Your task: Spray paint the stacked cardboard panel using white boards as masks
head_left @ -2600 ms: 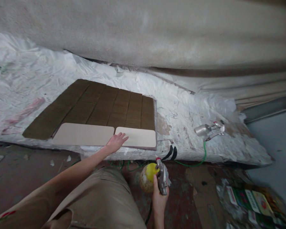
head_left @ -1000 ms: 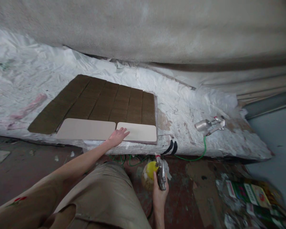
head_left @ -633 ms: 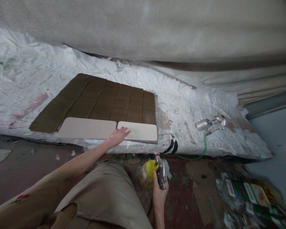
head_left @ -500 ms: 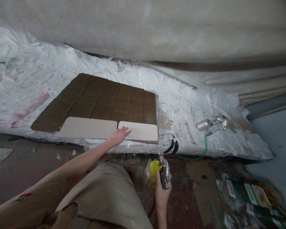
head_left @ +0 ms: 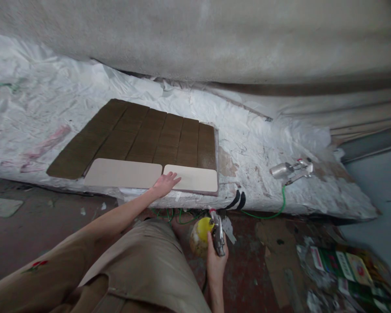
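My right hand (head_left: 216,254) is wrapped round the grip of a metal spray gun (head_left: 217,232), low in front of the bench edge. A yellow cup (head_left: 204,228) shows at the gun's left side. Over the front edge of the panels lies my left hand (head_left: 166,182), fingers spread, at the gap between two pale rounded panels. One is the left pale panel (head_left: 124,174), the other the right pale panel (head_left: 195,178). Behind them lie several dark brown ribbed panels (head_left: 143,132) in close rows. Whether my left fingers press on the right panel I cannot tell.
White crumpled sheeting (head_left: 247,143) covers the bench. A second spray gun (head_left: 291,169) with a green hose (head_left: 282,204) lies on it at the right. Two black curved strips (head_left: 242,201) sit at the front edge. Cardboard (head_left: 275,256) and printed boxes (head_left: 345,265) lie on the floor.
My right hand has shifted slightly left with the spray gun. My left hand stays at the gap between the pale panels. The whole view has moved a little.
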Demonstrator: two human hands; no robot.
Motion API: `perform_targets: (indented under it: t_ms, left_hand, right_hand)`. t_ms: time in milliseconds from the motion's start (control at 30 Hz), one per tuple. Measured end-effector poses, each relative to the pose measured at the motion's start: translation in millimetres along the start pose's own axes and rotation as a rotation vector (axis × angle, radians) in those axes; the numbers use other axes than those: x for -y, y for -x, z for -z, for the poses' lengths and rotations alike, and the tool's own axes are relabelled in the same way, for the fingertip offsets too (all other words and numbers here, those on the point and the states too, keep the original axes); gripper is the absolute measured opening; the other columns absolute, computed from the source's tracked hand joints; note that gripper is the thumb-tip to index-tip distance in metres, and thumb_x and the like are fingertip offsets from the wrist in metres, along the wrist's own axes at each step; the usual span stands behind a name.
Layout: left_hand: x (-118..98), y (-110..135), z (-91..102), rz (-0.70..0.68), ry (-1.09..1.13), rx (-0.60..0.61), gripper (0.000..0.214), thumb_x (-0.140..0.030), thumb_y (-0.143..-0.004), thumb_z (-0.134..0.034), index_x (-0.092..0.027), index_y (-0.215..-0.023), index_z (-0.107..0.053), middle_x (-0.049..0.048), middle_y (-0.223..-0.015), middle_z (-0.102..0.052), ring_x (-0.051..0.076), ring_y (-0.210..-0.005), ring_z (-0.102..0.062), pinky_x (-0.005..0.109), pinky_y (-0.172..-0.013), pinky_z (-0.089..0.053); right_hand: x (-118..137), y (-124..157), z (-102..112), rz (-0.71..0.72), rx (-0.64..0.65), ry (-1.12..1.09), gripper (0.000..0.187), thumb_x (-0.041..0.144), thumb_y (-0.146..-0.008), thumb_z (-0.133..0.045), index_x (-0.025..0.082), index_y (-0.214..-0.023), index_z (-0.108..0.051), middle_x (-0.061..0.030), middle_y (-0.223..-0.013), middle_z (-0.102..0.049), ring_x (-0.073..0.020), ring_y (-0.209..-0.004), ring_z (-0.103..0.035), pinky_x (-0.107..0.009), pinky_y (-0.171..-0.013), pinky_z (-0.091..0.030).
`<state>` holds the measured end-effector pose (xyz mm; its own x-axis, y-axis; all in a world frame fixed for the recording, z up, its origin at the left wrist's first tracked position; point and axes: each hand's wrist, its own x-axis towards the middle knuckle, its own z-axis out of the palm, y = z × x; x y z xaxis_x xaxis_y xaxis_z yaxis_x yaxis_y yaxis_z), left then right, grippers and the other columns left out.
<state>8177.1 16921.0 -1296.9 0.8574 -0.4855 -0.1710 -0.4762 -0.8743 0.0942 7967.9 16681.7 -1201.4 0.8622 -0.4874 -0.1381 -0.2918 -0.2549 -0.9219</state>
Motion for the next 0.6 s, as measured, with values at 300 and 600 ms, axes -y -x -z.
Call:
perform_targets:
  t_ms: [300, 600]
  left_hand:
    - [-0.3, 0.6, 0.9, -0.007, -0.018, 0.002, 0.049, -0.005, -0.085, -0.045, -0.024, -0.13, -0.05, 0.0122, -0.116, -0.053, 0.027, -0.108, -0.048, 0.033, -0.074, -0.049]
    - [-2.7, 0.6, 2.3, -0.001, -0.036, -0.003, 0.05, -0.004, -0.085, -0.045, -0.023, -0.13, -0.05, 0.0122, -0.118, -0.053, 0.026, -0.106, -0.049, 0.033, -0.072, -0.049]
  right_hand:
    - [-2.0, 3.3, -0.5, 0.014, 0.049, 0.007, 0.032, 0.042, -0.08, -0.064, 0.016, -0.1, -0.063, -0.0075, -0.095, -0.068, -0.0204, -0.088, -0.063, -0.031, -0.082, -0.05]
    - [-9.3, 5.3, -2.7, 0.041, 0.064, 0.022, 0.035, 0.042, -0.079, -0.065, 0.016, -0.104, -0.064, -0.0092, -0.098, -0.069, -0.0221, -0.092, -0.064, -0.034, -0.084, -0.05]
